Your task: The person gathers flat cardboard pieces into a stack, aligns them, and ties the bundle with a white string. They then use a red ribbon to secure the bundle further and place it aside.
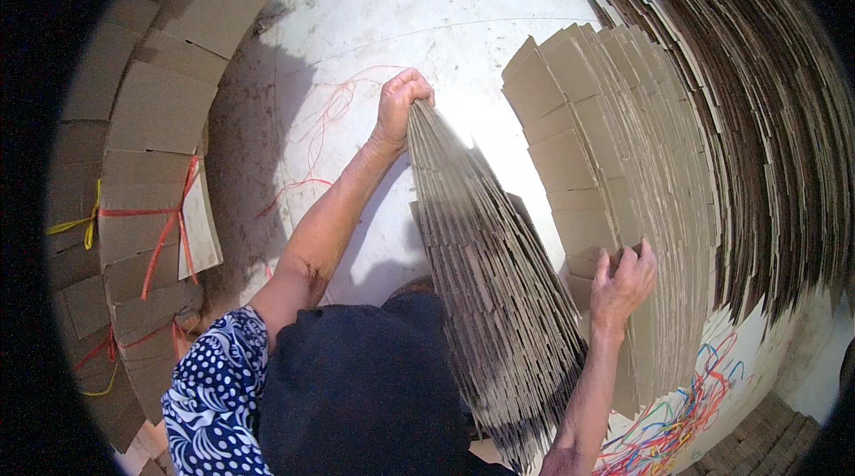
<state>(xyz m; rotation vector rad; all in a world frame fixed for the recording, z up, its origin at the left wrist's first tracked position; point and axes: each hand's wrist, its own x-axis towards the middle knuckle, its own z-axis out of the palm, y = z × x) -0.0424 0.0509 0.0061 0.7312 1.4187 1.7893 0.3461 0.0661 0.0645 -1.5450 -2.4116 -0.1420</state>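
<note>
Hands (405, 106) at apparently flattened boxes (499, 276)

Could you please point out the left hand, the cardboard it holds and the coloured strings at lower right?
Left hand (400, 102): head view, middle of the fist.
Cardboard (497, 284): head view, middle of the fanned edges.
Strings (680, 415): head view, middle of the tangle.

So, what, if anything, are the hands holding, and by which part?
Left hand: the fanned cardboard stack, gripped by its narrow far end. Right hand: at the neighbouring cardboard stack; any grip cannot be told.
</note>
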